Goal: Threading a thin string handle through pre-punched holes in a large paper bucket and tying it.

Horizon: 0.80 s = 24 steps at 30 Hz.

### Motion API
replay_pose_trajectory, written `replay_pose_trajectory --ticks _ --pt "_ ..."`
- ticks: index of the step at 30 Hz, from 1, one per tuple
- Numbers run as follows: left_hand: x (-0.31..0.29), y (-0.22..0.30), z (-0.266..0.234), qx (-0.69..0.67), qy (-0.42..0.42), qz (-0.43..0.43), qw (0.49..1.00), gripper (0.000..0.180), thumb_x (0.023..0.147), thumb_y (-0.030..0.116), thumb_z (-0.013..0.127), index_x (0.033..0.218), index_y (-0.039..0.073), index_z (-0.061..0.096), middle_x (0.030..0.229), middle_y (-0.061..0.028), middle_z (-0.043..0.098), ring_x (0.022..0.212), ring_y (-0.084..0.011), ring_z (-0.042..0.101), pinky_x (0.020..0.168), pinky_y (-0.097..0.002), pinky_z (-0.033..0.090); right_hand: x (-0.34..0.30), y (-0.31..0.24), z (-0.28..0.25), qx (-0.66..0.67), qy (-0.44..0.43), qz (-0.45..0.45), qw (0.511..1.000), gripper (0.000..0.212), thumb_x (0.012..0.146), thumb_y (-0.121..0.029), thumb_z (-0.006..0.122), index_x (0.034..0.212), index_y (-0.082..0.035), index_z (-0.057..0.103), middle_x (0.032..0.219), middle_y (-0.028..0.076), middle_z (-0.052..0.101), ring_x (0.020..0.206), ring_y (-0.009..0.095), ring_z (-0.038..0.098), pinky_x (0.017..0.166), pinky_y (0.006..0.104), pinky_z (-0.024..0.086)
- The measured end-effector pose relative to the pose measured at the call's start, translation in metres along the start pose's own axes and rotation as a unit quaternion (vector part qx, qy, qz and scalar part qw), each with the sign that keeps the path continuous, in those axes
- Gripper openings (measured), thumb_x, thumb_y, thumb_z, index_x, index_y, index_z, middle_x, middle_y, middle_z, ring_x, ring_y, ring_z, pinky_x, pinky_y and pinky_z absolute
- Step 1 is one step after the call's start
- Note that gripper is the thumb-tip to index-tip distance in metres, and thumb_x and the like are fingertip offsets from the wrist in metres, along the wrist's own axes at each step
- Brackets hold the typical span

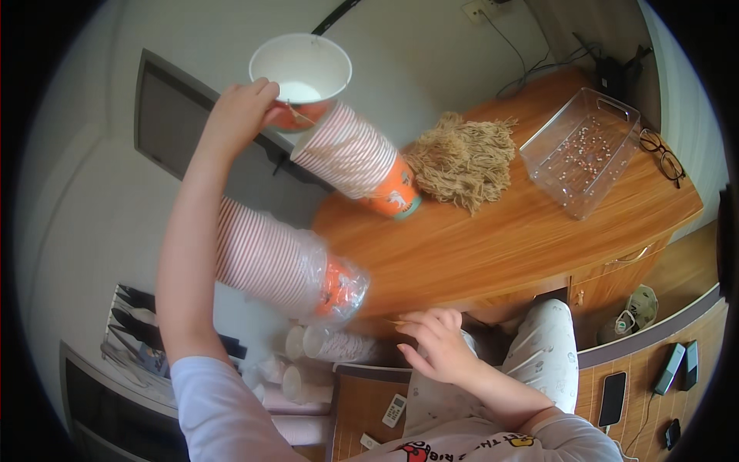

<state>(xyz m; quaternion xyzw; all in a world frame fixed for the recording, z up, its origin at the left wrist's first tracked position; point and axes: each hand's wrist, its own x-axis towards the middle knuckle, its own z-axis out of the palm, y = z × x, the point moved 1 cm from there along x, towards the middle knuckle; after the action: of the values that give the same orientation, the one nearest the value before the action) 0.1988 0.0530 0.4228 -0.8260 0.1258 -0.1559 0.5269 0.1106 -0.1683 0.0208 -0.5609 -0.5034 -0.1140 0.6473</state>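
A white-lined paper cup [302, 65] with an orange outside is held up at the upper left, my left hand [248, 108] closed on its side. Thin strands of twine [302, 114] hang by those fingers. Just below leans a tall stack of striped-rim paper cups [354, 158], its orange base on the table. Low in front of the table edge is my right hand [440, 343], fingers bent, with a thin tan tip sticking out from them; it is too small to name. A bundle of tan twine [466, 160] lies beside the cup stack.
A second cup stack in clear plastic [285, 262] stands at the table's left edge [431, 269]. A clear tray with small beads [585, 154] and glasses [663, 156] are at the right. More cups [339, 344] sit lower down; a phone [613, 399] lies at lower right.
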Motion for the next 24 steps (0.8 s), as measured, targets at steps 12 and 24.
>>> replay_pose_trajectory --ticks 12,24 --pt "-0.032 -0.007 0.081 -0.517 -0.117 -0.368 0.764 0.04 0.094 0.035 0.056 0.106 -0.002 0.065 0.1 -0.0088 0.067 0.091 -0.0154 0.06 0.081 -0.0323 0.048 0.002 0.007 -0.02 0.054 0.01 0.007 0.998 0.023 0.083 -0.019 0.071 0.105 -0.012 0.065 0.11 0.001 0.063 0.103 0.025 0.052 0.091 0.0401 0.036" --pt "-0.025 0.029 0.128 -0.618 -0.144 -0.523 0.569 0.131 0.076 0.071 0.069 0.154 -0.005 -0.005 0.157 -0.0258 0.024 0.148 -0.0298 0.023 0.119 -0.0387 0.018 0.006 0.02 -0.018 0.074 0.001 0.022 0.997 0.021 0.084 -0.016 0.069 0.104 -0.01 0.065 0.1 0.005 0.065 0.095 0.026 0.057 0.085 0.038 0.041"
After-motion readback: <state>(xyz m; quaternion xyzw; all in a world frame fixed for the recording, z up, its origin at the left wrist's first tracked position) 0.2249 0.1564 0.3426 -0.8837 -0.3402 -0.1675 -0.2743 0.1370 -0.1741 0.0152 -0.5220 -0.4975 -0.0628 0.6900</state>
